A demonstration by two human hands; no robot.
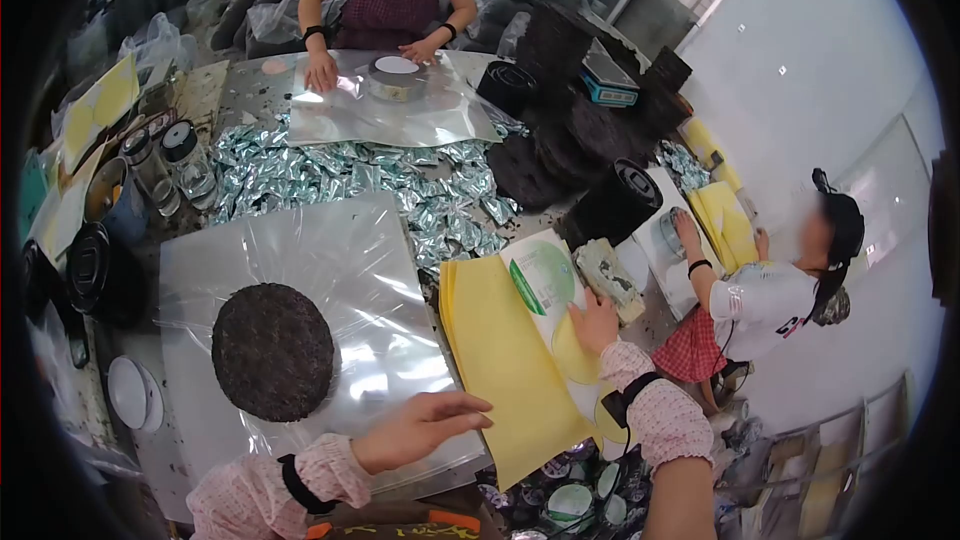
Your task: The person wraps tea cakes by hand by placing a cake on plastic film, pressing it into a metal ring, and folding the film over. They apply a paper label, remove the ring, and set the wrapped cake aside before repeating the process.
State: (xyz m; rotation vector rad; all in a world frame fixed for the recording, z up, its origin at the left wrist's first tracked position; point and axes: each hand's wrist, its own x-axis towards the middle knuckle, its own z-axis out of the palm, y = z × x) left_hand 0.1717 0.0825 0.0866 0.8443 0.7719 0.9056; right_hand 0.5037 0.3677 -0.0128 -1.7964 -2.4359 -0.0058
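Observation:
A dark round pressed cake (272,352) lies on a stack of clear plastic sheets (385,270) at the left. My left hand (425,428) hovers over the front right corner of that stack, fingers stretched out and holding nothing. Right of the plastic are yellow paper sheets (505,370). White paper with a green round label (543,280) overlaps them. My right hand (597,325) rests at the edge of this printed paper, thumb and fingers apart, beside a worn pale block (610,280). Its fingertips are partly hard to make out.
Small silvery foil packets (350,175) cover the table's middle. Black cylinders (615,202) and dark cakes (585,135) stand at the back right. Glass jars (188,162) are at the left. One co-worker (395,0) works across the table, another (770,290) at the right.

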